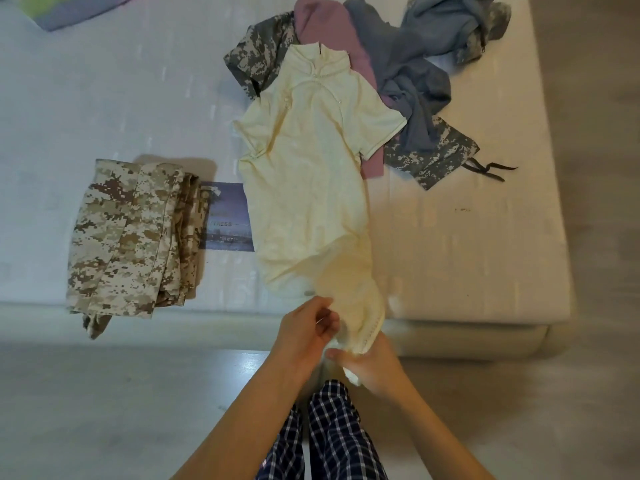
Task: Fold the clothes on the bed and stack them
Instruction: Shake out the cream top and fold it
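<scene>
Both arms are reaching forward at the edge of the bed point(104, 98). The left hand point(311, 323) is curling, probably around the hem of the dress point(311, 185), though it's blurred. The right hand point(367, 365) is pinching the hem below it. The dress is lying lengthwise on the bed beside folded trousers point(135, 237)

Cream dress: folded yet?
No, the cream dress lies stretched full length on the bed, sleeves out, with the left hand and right hand gripping its hem.
</scene>
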